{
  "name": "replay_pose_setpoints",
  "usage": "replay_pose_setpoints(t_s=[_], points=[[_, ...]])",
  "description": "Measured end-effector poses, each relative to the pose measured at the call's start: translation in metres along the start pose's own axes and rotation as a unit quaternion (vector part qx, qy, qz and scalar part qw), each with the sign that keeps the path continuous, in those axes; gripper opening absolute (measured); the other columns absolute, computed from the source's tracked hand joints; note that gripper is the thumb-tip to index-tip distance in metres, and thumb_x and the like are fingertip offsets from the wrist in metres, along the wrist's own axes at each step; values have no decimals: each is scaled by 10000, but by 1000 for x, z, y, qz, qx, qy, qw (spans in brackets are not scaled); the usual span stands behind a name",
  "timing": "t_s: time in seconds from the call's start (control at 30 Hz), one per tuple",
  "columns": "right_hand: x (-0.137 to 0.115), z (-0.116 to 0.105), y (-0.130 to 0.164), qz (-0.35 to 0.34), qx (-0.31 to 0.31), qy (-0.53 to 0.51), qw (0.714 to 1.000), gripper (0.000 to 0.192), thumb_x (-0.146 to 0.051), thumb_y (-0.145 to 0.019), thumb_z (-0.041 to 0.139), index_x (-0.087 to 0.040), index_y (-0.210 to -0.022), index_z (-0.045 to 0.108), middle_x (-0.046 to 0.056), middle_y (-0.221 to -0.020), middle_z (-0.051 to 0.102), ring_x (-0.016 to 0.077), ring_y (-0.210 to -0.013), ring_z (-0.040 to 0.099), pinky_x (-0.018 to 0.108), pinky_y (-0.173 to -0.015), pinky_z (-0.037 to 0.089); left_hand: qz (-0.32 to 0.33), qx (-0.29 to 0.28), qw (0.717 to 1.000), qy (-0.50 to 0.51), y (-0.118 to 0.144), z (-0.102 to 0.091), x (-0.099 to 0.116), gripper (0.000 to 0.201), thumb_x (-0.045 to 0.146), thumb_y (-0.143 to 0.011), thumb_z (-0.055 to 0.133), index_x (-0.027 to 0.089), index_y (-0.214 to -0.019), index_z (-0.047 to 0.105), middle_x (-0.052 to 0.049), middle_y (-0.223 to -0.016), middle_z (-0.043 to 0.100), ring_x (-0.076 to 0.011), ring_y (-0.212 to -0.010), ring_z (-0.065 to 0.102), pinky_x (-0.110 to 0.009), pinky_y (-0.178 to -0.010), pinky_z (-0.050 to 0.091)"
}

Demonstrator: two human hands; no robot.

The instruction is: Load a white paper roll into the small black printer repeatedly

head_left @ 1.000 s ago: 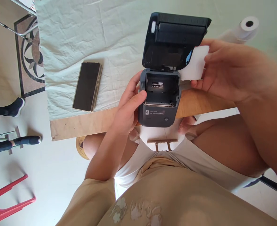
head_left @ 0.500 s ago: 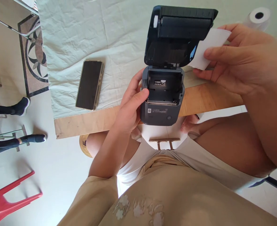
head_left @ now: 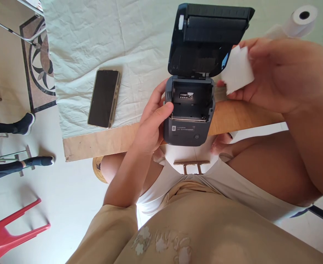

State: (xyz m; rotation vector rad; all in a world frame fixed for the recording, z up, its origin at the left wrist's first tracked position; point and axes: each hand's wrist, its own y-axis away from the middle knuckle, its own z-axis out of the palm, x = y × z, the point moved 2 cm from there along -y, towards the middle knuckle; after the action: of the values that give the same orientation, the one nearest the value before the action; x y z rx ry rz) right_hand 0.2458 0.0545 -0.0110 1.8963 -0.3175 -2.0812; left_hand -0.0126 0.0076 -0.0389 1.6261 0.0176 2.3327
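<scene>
A dark grey portable label printer has its lid raised, and its paper compartment shows no roll inside. My left hand is closed around the printer's left side, thumb on the compartment's edge. To the right of the lid, my right hand grips a small piece of white paper. The paper is bent and has a ragged lower edge. Some of the right fingers are hidden behind it, and the hand is slightly blurred. Behind that hand a white paper roll stands on the cloth.
A smartphone with a dark screen lies left of the printer on the pale green cloth. The table's bare wooden edge runs along the front. On the floor at left are a red plastic stool and another person's feet.
My right hand has turned and shifted slightly, folding or bending the paper into a smaller shape. The left hand and the printer stay almost where they were.
</scene>
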Motion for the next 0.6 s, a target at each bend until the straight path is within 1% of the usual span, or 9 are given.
replay_pose_setpoints(t_s=[0.07,0.13,0.2,0.27,0.33,0.43,0.5,0.57,0.6], points=[[1,-2,0,-4,6,-31,999,541,-372,-650,1000,-200,-1048,677,73,-1109,680,134,-912,690,264,-709,627,2,-1,1000,-2,1,-1,0,616,748,-1025,815,347,-1488,750,-50,-1463,783,-433,-1568,722,-519,-1198,698],[3,-3,2,-1,20,-28,999,490,-299,-663,1013,-200,-1038,712,66,-1056,671,108,-885,673,219,-695,608,8,-5,1000,-7,1,-1,0,618,757,-1026,806,356,-1493,746,-51,-1453,786,-406,-1475,772,-490,-1133,700],[5,-3,4,4,25,-15,1000,411,-321,-707,1019,-221,-1001,750,73,-1031,676,106,-908,673,198,-714,613,10,-8,1000,-12,1,0,0,610,762,-1025,803,360,-1480,749,-47,-1414,800,-382,-1377,807,-454,-1042,702],[5,-3,4,3,20,-8,1000,411,-376,-703,1042,-231,-972,767,79,-1028,677,115,-920,673,215,-746,644,6,1,1000,-14,0,1,1,601,767,-1030,794,354,-1464,749,-43,-1376,811,-374,-1364,808,-437,-1014,703],[6,-5,1,-5,17,-16,1000,509,-405,-671,1069,-247,-1069,794,80,-1082,701,129,-932,681,245,-739,663,-2,1,1000,-12,-1,2,1,621,771,-1011,819,339,-1451,746,-47,-1360,814,-392,-1438,784,-448,-1051,708],[8,-7,-4,-12,12,-29,999,710,-480,-626,1125,-273,-1215,787,88,-1175,736,184,-1050,748,271,-727,674,5,3,1000,1,-3,3,2,634,750,-989,864,321,-1442,746,-57,-1374,810,-418,-1536,739,-434,-1042,710],[9,-7,-4,-48,6,3,999,727,-466,-638,1128,-291,-1254,784,68,-1163,749,174,-1006,770,276,-729,687,6,5,1000,11,-3,3,2,622,726,-986,889,308,-1425,749,-59,-1366,811,-419,-1548,734,-416,-1033,712],[6,-7,2,-123,31,47,991,567,-321,-737,1049,-310,-1255,819,18,-1087,743,94,-861,740,228,-728,677,2,0,1000,22,-4,4,3,601,695,-993,905,295,-1413,750,-60,-1342,815,-413,-1528,747,-408,-1040,711],[3,-7,7,-174,51,74,981,514,-223,-795,975,-340,-1278,841,-8,-1084,736,56,-850,732,192,-760,675,-2,-2,1000,26,-4,6,3,594,678,-993,915,289,-1411,752,-62,-1327,818,-406,-1499,762,-398,-1022,708]])
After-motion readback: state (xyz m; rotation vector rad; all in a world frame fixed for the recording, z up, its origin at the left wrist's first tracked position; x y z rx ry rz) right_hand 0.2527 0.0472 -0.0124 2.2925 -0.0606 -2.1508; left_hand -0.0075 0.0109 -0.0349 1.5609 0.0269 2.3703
